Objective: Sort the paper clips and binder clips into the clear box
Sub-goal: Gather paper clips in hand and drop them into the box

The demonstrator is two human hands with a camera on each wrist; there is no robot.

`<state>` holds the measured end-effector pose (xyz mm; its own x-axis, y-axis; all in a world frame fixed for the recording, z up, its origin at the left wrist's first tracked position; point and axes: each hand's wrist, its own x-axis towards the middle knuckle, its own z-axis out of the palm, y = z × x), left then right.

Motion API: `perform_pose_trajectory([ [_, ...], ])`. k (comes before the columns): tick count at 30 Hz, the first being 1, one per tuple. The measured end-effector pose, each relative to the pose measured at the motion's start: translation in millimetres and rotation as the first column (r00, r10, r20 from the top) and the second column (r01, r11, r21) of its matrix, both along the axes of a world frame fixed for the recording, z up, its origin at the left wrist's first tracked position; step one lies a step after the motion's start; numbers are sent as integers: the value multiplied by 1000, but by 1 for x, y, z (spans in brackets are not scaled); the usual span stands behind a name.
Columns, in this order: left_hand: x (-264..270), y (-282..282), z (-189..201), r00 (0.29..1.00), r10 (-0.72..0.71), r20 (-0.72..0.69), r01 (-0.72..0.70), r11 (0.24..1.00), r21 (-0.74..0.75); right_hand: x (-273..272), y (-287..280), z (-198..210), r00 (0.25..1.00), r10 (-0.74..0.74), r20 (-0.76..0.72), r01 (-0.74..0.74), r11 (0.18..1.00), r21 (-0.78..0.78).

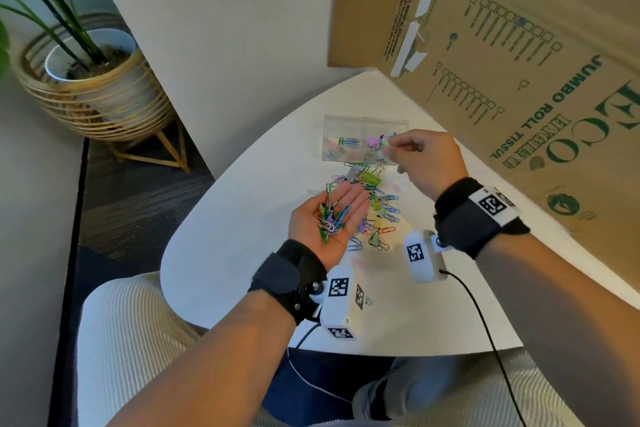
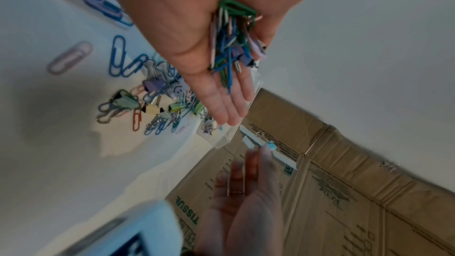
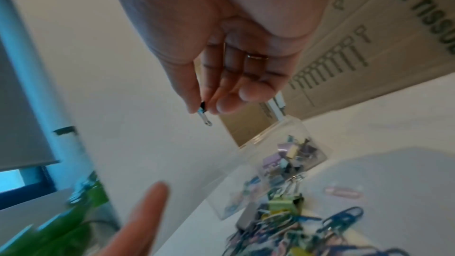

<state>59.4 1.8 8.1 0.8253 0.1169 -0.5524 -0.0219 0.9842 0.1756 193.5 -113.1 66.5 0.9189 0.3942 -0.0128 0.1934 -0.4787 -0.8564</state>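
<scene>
My left hand (image 1: 341,208) lies palm up over the table with its fingers straight. It carries a heap of coloured paper clips (image 1: 329,218) (image 2: 231,42). My right hand (image 1: 393,141) pinches a small light-blue binder clip (image 1: 385,141) (image 3: 204,113) between thumb and fingertip, just above the right compartment of the clear box (image 1: 363,120). That compartment holds binder clips; the left one holds paper clips. A mixed pile of clips (image 1: 377,208) (image 2: 152,100) lies on the table between the box and my left hand.
The white rounded table (image 1: 242,218) ends near my lap. A large cardboard box (image 1: 519,62) stands along its right and back. A potted plant (image 1: 93,80) sits on the floor at left. A black cable (image 1: 485,322) trails from my right wrist. Stray paper clips (image 2: 68,57) lie apart from the pile.
</scene>
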Motion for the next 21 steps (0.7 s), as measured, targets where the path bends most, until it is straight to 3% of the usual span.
perform_pose_trajectory([
  [3,-2,-2,-2,1000,-9,-3,9,1000,4,25,7,-5,992,-119,-46,119,993,-7],
  [5,-2,-3,-1,1000,-20,-4,20,1000,12,35,12,-3,993,-103,-60,99,993,-59],
  [8,-3,-2,0,1000,-23,-10,23,1000,21,32,21,4,997,72,41,-58,956,-286],
  [11,-2,0,1,1000,-17,-23,18,1000,23,5,28,17,945,308,111,-256,906,-336],
  [15,-1,-4,4,999,-5,-37,6,999,41,-26,31,22,794,608,-33,-560,708,-431],
  [18,-2,-4,5,999,-12,-34,15,996,90,-30,31,13,698,716,-8,-620,599,-506],
  [21,-4,-2,3,999,-21,-32,23,995,95,-33,31,7,647,759,68,-607,567,-556],
])
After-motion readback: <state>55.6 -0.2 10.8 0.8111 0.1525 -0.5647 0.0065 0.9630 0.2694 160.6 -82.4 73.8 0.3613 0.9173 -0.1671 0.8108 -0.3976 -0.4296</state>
